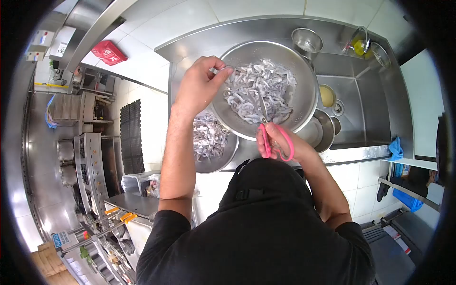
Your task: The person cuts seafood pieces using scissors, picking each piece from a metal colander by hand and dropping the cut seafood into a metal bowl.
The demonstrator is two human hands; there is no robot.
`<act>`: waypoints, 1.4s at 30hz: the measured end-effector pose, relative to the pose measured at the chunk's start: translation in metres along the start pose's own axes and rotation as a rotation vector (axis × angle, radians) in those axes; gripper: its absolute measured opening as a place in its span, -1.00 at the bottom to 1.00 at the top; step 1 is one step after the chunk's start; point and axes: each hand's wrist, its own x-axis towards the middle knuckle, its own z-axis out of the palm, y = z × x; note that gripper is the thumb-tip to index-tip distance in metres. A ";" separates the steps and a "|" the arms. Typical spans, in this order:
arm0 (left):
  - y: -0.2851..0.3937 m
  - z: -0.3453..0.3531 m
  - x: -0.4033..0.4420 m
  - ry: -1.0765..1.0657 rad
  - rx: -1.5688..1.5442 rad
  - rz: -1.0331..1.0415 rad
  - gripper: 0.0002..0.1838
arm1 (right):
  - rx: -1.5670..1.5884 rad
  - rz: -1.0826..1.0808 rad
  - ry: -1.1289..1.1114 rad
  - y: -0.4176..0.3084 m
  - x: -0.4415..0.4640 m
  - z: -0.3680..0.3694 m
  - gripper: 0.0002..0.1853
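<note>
A large steel bowl (pixel 306 90) holds a heap of grey-white seafood pieces (pixel 266 90). My left hand (pixel 204 80) is at the bowl's upper left rim, thumb and fingers pinched together; whatever is between them is too small to name. My right hand (pixel 282 142) is at the bowl's near rim and grips pink-handled scissors (pixel 288 137). Their blades point away from me over the heap and look slightly apart. A second bowl (pixel 209 165), lower left of the large one and partly behind my left forearm, holds more seafood pieces (pixel 209 137).
Right of the large bowl lies a steel sink (pixel 380 109) with a tap (pixel 365 40). Several smaller bowls stand near it, one with yellowish liquid (pixel 327 96). An empty-looking steel pot (pixel 307 41) is behind. A blue cloth (pixel 395 148) hangs at the sink's right edge.
</note>
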 end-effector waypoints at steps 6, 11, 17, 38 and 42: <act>0.023 -0.034 -0.021 0.001 -0.073 -0.049 -0.74 | 0.079 -0.062 -0.240 0.015 0.019 0.046 -0.15; 0.031 -0.048 -0.052 -0.001 -0.256 -0.041 -0.76 | 0.176 -0.076 -0.308 0.020 0.040 0.072 -0.12; 0.002 -0.050 -0.089 0.065 -0.514 -0.150 -0.83 | 0.200 -0.230 -0.220 0.005 0.063 0.088 -0.17; -0.101 0.009 -0.153 -0.171 -0.623 -0.128 -0.77 | 0.051 0.033 -0.140 0.007 0.086 0.098 -0.27; -0.105 0.017 -0.167 -0.085 -0.369 -0.093 -0.78 | 0.043 0.109 -0.129 0.016 0.094 0.099 -0.26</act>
